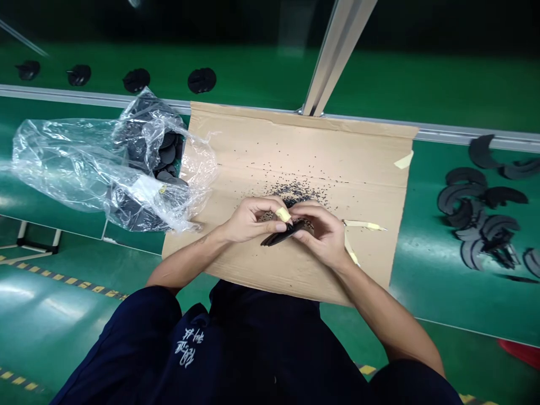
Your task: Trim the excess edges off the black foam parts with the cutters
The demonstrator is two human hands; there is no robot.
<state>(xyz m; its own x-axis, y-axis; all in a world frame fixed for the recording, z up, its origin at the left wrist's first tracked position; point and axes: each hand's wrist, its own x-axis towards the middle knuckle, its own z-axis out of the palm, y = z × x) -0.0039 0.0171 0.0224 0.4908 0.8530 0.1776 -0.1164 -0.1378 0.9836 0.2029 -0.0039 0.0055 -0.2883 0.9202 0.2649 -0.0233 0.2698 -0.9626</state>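
Observation:
My left hand (248, 220) and my right hand (319, 233) meet above a cardboard sheet (270, 140), both pinching a thin black curved piece (282, 234). A pale tape wrap (283, 214) sits on a left-hand finger. Just beyond my fingers, a scatter of black crumbs (293, 193) lies on the cardboard. Near my right wrist, pale strips of tape (365, 225) rest on the sheet. The hands hide part of the crumbs and most of the black piece.
A crumpled clear plastic bag (105, 169) holding dark pieces lies left of the cardboard. Black crescent pieces (476, 214) are heaped on the green table at right. Round black pieces (137, 80) sit beyond a metal rail (84, 98), beside an aluminium upright (337, 56).

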